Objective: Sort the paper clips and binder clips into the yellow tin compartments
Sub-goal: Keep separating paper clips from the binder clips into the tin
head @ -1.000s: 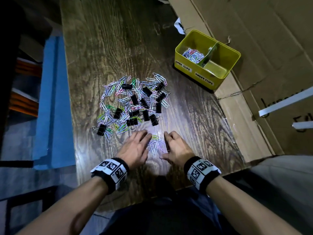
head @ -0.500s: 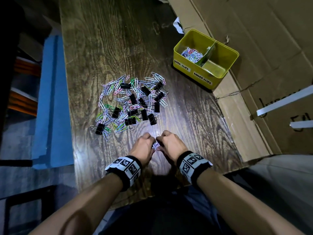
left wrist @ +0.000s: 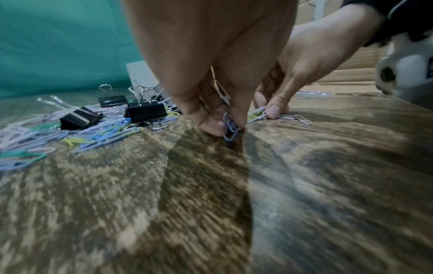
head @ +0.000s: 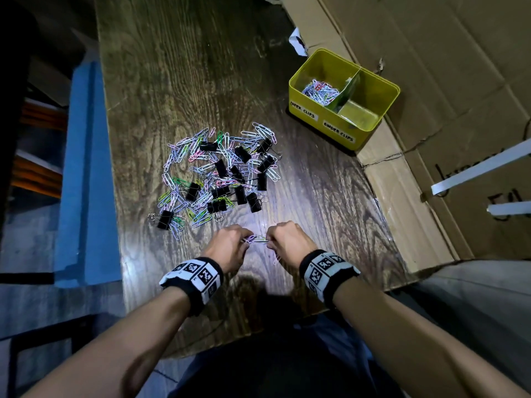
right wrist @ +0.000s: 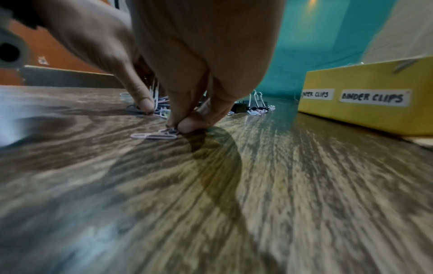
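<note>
Our left hand [head: 230,245] pinches a bunch of paper clips [left wrist: 230,128] on the table [head: 330,202]; our right hand [head: 287,239] pinches a few more [right wrist: 161,135], perhaps three. A second ago both hands lay flat. The pile [head: 218,176] sits beyond, the tin [head: 321,116] far right.

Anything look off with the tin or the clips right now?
The divider in the yellow tin sits askew rather than square. The binder-clip compartment holds no clips; all binder clips remain on the table.
</note>
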